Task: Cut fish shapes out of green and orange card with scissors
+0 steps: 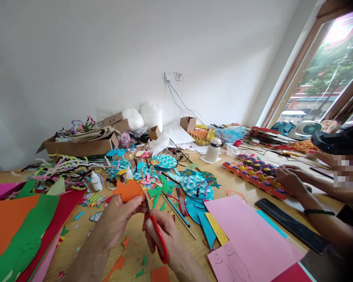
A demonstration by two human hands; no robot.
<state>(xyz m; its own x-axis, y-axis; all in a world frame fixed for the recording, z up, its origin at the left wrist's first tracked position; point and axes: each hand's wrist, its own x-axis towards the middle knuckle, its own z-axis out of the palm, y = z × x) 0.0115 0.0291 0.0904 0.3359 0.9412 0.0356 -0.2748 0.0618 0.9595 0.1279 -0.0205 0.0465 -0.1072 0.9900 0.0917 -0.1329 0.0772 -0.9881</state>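
Note:
My left hand (117,217) pinches an orange paper fish cutout (130,190) between thumb and fingers, above the middle of the table. In my right hand (166,231) are red-handled scissors (159,235), their blades pointing up and away from me. The blades meet the right edge of the orange paper; whether they are parted I cannot tell. Below my hands lie orange paper scraps (117,266) and a green scrap (141,266). Just beyond are green paper pieces (160,190) and a blue pen (179,213).
Coloured sheets (20,227) lie at left, a pink sheet (250,235) with drawn fish at right. Glue bottles (96,181), pipe cleaners (59,172) and a white flask (212,150) stand or lie farther back. At right, another person's hands (291,178) touch a painted egg tray (253,178).

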